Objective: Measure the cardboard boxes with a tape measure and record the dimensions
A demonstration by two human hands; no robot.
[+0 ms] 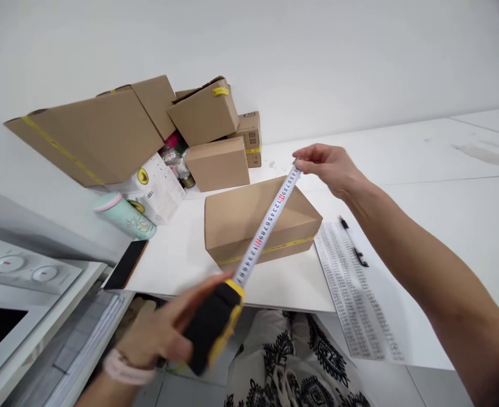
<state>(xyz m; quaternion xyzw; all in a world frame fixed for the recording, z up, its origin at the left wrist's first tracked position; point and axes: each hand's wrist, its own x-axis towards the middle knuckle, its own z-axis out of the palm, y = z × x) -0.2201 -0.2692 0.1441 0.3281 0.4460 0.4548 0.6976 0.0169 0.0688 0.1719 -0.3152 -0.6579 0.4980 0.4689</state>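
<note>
My left hand (168, 328), with a pale band at the wrist, is wrapped round the black and yellow case of a tape measure (215, 322). Its white blade (268, 226) runs out up and to the right. At the far end, my right hand (325, 164) pinches the blade's tip between thumb and fingers. Behind the stretched blade, a closed brown cardboard box (241, 212) with a yellow strip along its front side lies on the white table (291, 288). Whether the blade touches the box I cannot tell.
Several cardboard boxes (209, 116) are stacked at the back left by the wall. A mint tumbler (126, 215) leans near a white avocado-print box (160, 186), with a phone (126, 264) at the table edge. Right of the box lie a printed sheet (355, 294) and a pen (353, 240).
</note>
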